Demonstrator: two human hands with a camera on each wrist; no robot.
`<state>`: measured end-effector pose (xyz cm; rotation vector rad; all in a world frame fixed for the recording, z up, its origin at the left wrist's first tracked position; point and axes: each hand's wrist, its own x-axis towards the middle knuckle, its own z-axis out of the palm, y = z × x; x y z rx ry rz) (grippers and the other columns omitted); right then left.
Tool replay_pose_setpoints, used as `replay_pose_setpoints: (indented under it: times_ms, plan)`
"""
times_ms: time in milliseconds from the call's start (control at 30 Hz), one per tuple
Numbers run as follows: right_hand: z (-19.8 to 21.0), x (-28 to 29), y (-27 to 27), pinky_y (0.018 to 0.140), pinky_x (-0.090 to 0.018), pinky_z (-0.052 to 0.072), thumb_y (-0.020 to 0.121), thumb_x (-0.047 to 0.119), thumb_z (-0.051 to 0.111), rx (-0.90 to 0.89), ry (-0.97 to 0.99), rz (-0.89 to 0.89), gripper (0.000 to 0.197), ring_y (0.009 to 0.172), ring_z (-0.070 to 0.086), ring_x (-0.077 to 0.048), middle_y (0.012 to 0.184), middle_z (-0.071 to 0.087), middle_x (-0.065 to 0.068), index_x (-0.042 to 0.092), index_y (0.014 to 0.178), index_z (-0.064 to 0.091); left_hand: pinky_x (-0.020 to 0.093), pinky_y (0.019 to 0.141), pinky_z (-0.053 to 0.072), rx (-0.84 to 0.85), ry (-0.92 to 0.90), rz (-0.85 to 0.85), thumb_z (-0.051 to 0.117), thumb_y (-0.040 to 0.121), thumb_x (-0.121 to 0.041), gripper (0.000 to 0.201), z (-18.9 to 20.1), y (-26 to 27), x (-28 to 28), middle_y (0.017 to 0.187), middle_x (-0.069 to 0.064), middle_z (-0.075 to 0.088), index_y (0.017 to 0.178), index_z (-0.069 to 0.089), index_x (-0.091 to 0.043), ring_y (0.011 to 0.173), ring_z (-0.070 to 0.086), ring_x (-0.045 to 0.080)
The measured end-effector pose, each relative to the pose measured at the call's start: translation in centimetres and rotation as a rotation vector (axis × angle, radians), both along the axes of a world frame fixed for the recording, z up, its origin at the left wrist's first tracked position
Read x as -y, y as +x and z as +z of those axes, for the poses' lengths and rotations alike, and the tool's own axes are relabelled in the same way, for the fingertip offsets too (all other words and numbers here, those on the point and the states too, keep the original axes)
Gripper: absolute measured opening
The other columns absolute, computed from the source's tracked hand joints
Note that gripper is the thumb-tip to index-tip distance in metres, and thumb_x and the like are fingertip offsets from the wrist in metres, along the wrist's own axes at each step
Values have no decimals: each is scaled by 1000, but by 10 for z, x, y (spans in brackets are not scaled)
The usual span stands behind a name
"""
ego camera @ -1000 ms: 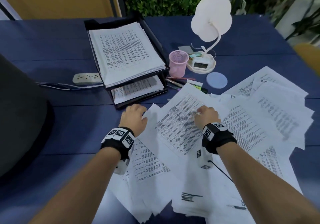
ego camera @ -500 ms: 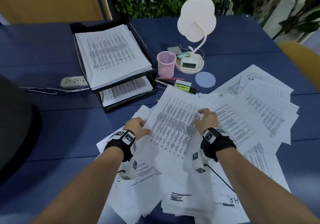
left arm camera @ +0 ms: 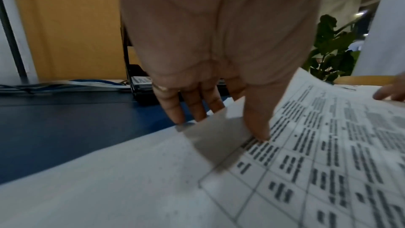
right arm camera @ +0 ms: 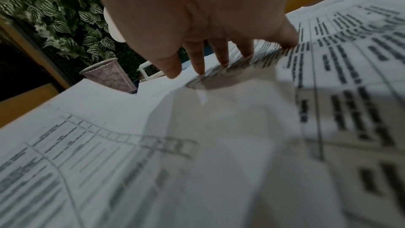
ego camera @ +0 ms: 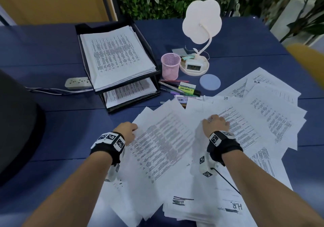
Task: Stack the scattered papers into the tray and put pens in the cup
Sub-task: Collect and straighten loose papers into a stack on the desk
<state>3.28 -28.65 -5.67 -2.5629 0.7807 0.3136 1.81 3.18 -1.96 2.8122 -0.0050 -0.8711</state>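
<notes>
Printed papers (ego camera: 245, 121) lie scattered over the blue table (ego camera: 52, 121). One printed sheet (ego camera: 163, 144) spans between my hands and looks blurred. My left hand (ego camera: 129, 130) pinches its left edge: in the left wrist view the thumb (left arm camera: 256, 127) lies on top and the fingers (left arm camera: 175, 108) reach past the edge. My right hand (ego camera: 216, 122) presses spread fingertips (right arm camera: 221, 55) onto the papers. The black two-tier tray (ego camera: 84, 27), at the back left, holds stacked papers. Beside it stands an empty pink mesh cup (ego camera: 170, 66), and several pens (ego camera: 175, 86) lie in front of that.
A flower-shaped lamp (ego camera: 201, 21) with a small clock (ego camera: 193, 66) on its base stands behind the cup. A round coaster (ego camera: 209, 82) lies near the pens. A power strip (ego camera: 77, 83) with cables sits left of the tray. A dark bulky object (ego camera: 15, 121) fills the left edge.
The sheet between my hands has slid back toward me, uncovering more of the pens. My hands have moved slightly apart and nearer to me.
</notes>
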Motion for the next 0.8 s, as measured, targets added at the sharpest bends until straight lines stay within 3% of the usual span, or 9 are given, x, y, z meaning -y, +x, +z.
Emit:
replay_pose_setpoints:
  times_ms: [33, 67, 133, 200, 300, 367, 500, 667, 800]
  plan:
    - [-1, -1, 1, 108, -46, 29, 87, 42, 41, -32, -2, 33, 48, 128, 37, -32, 135, 45, -11, 19, 128, 49, 34, 80, 44, 8, 29, -40, 57, 86, -17, 12, 0, -2, 1, 113, 9, 49, 76, 50, -18, 99, 47, 28]
    - [-1, -3, 2, 108, -48, 26, 88, 45, 37, -65, 1, 64, 49, 129, 35, -33, 137, 43, -11, 21, 129, 48, 35, 84, 44, 11, 44, -87, 63, 82, -23, 19, -4, -4, 3, 116, 5, 45, 73, 47, -19, 101, 42, 26]
    - [-4, -2, 4, 106, -54, 25, 84, 51, 25, -123, -7, 108, 54, 129, 32, -34, 136, 41, -10, 28, 127, 47, 39, 94, 42, 14, 7, -120, 72, 76, -32, 23, -5, -10, 9, 126, -3, 38, 84, 53, -21, 116, 35, 23]
    - [-3, -1, 5, 103, -56, 26, 80, 53, 21, -177, -45, 142, 56, 127, 30, -35, 134, 39, -9, 32, 123, 47, 37, 93, 42, 45, -32, -112, 77, 73, -34, 33, -5, -13, 16, 130, -4, 37, 94, 55, -21, 121, 34, 22]
    - [1, 0, 2, 104, -54, 27, 85, 51, 32, -194, -44, 144, 45, 126, 30, -36, 134, 37, -12, 32, 122, 47, 35, 87, 45, 81, -94, -33, 82, 68, -32, 60, -6, -16, 24, 124, 0, 45, 115, 47, -21, 111, 45, 22]
    - [1, -1, -1, 101, -54, 28, 81, 53, 30, -186, -63, 160, 44, 125, 32, -35, 132, 38, -11, 34, 117, 47, 34, 84, 48, 47, -130, 43, 82, 67, -31, 71, -7, -19, 26, 120, 2, 49, 122, 40, -20, 103, 53, 22]
    - [-3, -4, -3, 100, -58, 27, 78, 55, 22, -203, -62, 185, 51, 127, 29, -36, 135, 35, -10, 33, 118, 44, 30, 75, 45, -7, -45, 22, 77, 71, -34, 48, -10, -22, 31, 110, 3, 54, 104, 46, -19, 93, 52, 20]
    - [7, -10, -8, 104, -60, 22, 76, 59, 24, -225, -48, 245, 54, 134, 21, -38, 145, 28, -10, 34, 119, 44, 38, 103, 35, 85, -35, -35, 72, 74, -35, 41, -15, -21, 38, 142, 3, 30, 108, 57, -20, 130, 29, 25]
    - [13, -6, -11, 112, -55, 13, 84, 60, 47, -226, 47, 274, 53, 140, 4, -42, 155, 12, -9, 38, 132, 45, 36, 104, 35, 109, -117, -54, 72, 75, -29, 26, -16, -13, 43, 149, -2, 29, 88, 52, -20, 131, 29, 25]
